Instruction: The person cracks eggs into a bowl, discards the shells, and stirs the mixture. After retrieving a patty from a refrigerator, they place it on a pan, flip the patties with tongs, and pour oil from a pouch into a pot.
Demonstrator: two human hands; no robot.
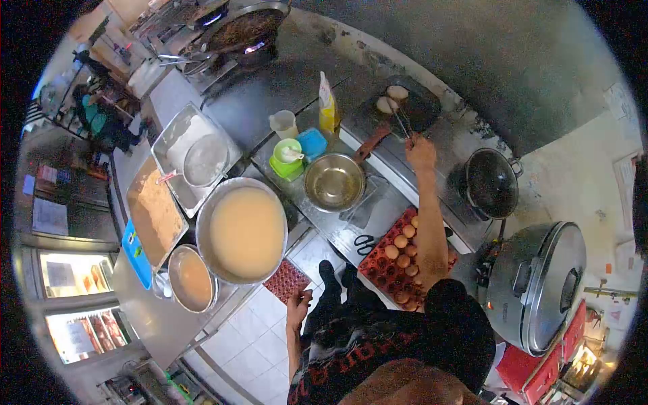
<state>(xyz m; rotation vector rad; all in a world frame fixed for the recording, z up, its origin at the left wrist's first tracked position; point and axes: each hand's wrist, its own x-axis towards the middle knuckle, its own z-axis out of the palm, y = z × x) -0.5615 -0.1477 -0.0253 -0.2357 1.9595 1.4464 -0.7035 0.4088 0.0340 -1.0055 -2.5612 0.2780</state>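
My right hand point(422, 152) is closed around a pair of metal tongs point(402, 124) and reaches out over the stove. The tongs' tips are at two pale round pieces, perhaps buns point(387, 104), on a dark flat griddle point(424, 108). Below my right forearm lies a red egg tray point(372, 268) with several brown eggs point(391, 252). My left hand point(298, 305) hangs low beside my body, its fingers loosely bent and apart, with nothing visible in it. A saucepan point(335, 182) with a brown handle stands left of the griddle.
A large bowl of pale batter point(246, 233), a smaller pot of orange-brown liquid point(191, 280) and trays of flour point(156, 209) stand at left. Black scissors point(364, 244) lie by the eggs. A black pot point(491, 183) and big lidded cooker point(540, 287) are at right. Another person point(101, 115) is far left.
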